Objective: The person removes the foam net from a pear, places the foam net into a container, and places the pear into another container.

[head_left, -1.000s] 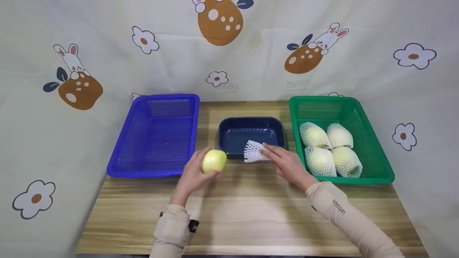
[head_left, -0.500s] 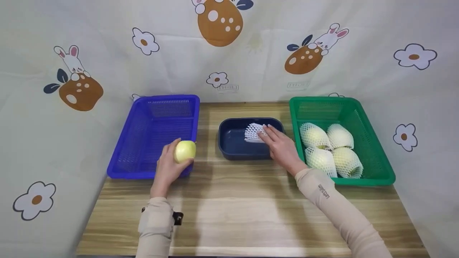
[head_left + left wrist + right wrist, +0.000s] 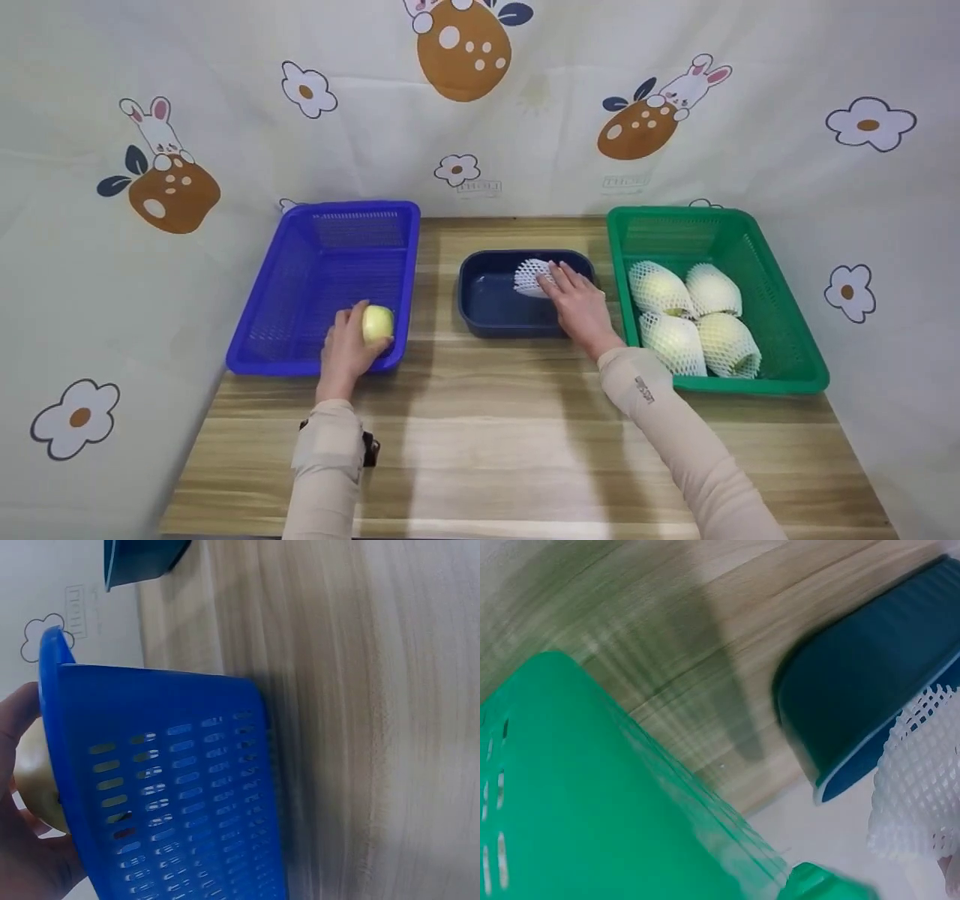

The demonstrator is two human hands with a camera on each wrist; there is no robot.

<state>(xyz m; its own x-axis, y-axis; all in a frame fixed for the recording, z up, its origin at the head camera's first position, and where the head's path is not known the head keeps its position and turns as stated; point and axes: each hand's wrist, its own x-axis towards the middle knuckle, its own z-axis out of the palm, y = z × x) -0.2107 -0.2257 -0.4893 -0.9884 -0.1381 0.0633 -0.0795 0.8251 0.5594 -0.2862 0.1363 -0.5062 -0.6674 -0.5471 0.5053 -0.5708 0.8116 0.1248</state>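
Observation:
Lowered into the front right corner of the blue basket (image 3: 412, 281), my left hand (image 3: 343, 349) grips a pale yellow-green pear (image 3: 378, 324). The left wrist view shows the pear (image 3: 36, 776) partly hidden behind the basket's slotted wall (image 3: 161, 772), with fingers and thumb around it. Over the right part of a small navy basin (image 3: 480, 304), my right hand (image 3: 581, 304) holds a white foam net sleeve (image 3: 529, 277) by its right end. In the right wrist view the sleeve (image 3: 919, 780) overlaps the basin's rim, and only a bit of the hand shows.
A green basket (image 3: 787, 315) on the right contains several pears in foam nets (image 3: 724, 341). Its wall (image 3: 607, 810) stands close beside my right wrist. All three containers rest on a wooden table (image 3: 480, 450), with a patterned cloth (image 3: 540, 135) behind them.
My left hand has carried the pear leftward from the middle and down into the blue basket. My right hand has moved the foam sleeve from the basin's front edge to over its inside.

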